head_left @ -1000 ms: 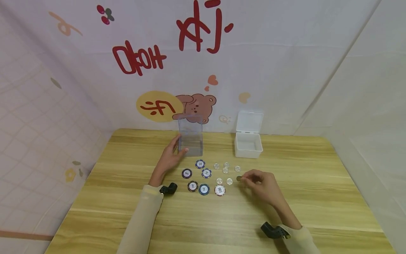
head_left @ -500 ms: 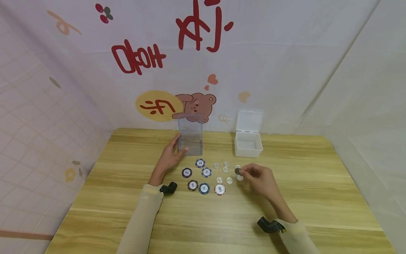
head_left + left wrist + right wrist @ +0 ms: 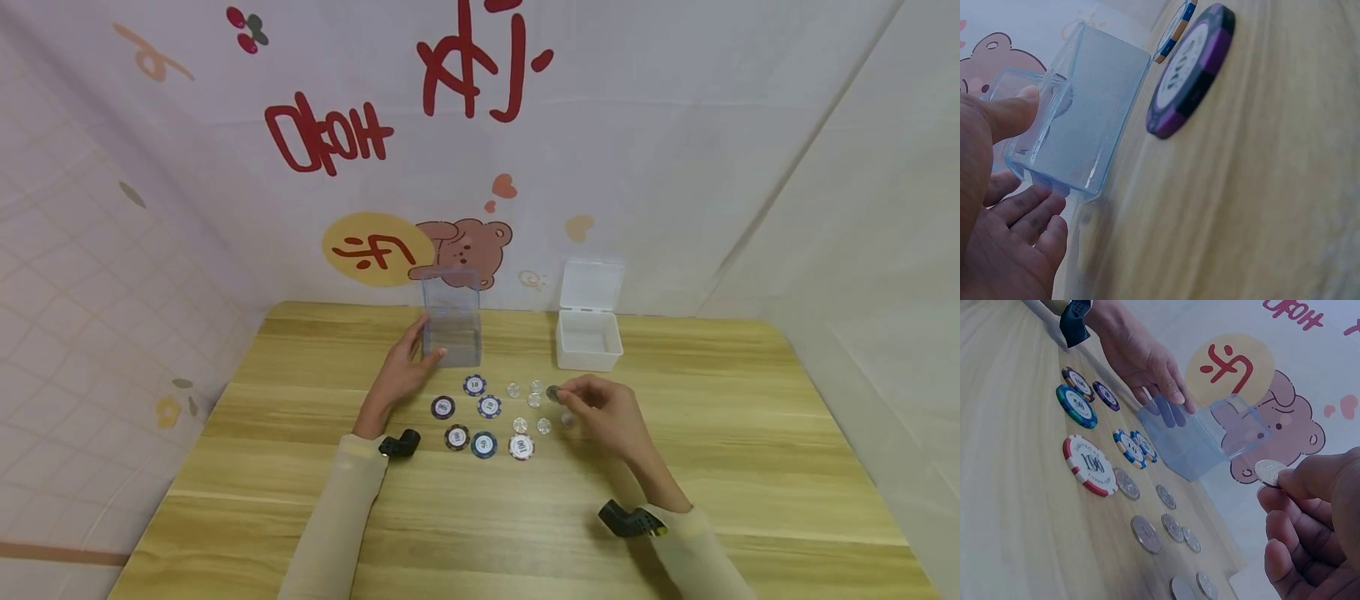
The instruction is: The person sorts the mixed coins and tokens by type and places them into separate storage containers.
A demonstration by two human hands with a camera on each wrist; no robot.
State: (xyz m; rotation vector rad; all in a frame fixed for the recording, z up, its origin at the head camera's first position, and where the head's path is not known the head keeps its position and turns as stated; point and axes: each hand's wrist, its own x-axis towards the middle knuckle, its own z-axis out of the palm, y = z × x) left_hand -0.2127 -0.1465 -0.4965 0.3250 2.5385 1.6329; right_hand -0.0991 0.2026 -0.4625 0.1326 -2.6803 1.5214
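Note:
In the head view my left hand (image 3: 400, 372) grips the clear bluish plastic box (image 3: 452, 343), whose lid stands raised. The left wrist view shows the thumb (image 3: 1017, 112) over the box's rim and the fingers along its side wall. My right hand (image 3: 603, 410) pinches a silver coin (image 3: 1269, 472) between thumb and forefinger, above the table. Several more coins (image 3: 521, 425) lie flat around it, one of them hidden by this hand in the head view. Left of the coins are several poker chips, including a red-and-white one (image 3: 522, 447) and a purple-and-black one (image 3: 1191, 72).
A white plastic box (image 3: 588, 354) with its lid raised and nothing visible inside stands at the back right. The wooden table (image 3: 480, 517) ends at a printed cloth (image 3: 660, 192) hung behind it. Each wrist carries a small black camera mount (image 3: 630, 521).
My right hand has moved up and to the left with the coin, uncovering another coin on the table where it was. The left hand stays on the clear box.

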